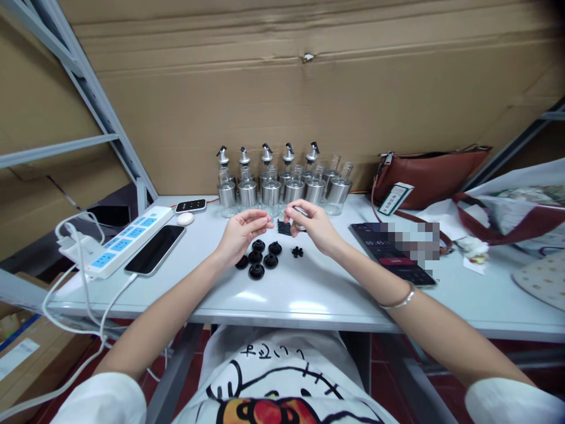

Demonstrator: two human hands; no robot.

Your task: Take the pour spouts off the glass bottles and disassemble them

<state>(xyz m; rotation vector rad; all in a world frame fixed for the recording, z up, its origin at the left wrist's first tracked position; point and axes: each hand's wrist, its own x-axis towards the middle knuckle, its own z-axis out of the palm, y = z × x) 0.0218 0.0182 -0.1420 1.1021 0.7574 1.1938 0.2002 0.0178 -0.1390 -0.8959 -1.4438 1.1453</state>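
My left hand (245,234) is raised over the table, its thumb and fingertips drawn together. Whatever may be in that pinch is too small to make out. My right hand (314,227) faces it, the fingers curled around a small silvery piece (301,212) that they partly hide. Between the hands lies a row of thin black pieces (285,228). Just below are several round black stoppers (256,257) near my left hand. A little cluster of small black caps (297,252) sits below my right hand.
Glass bottles with steel sleeves (271,193) stand behind my hands, several topped with pourers (266,153). To the left lie a power strip (128,240) and a phone (156,250). On the right are another phone (388,253), a brown bag (435,176) and a plastic bag (525,182).
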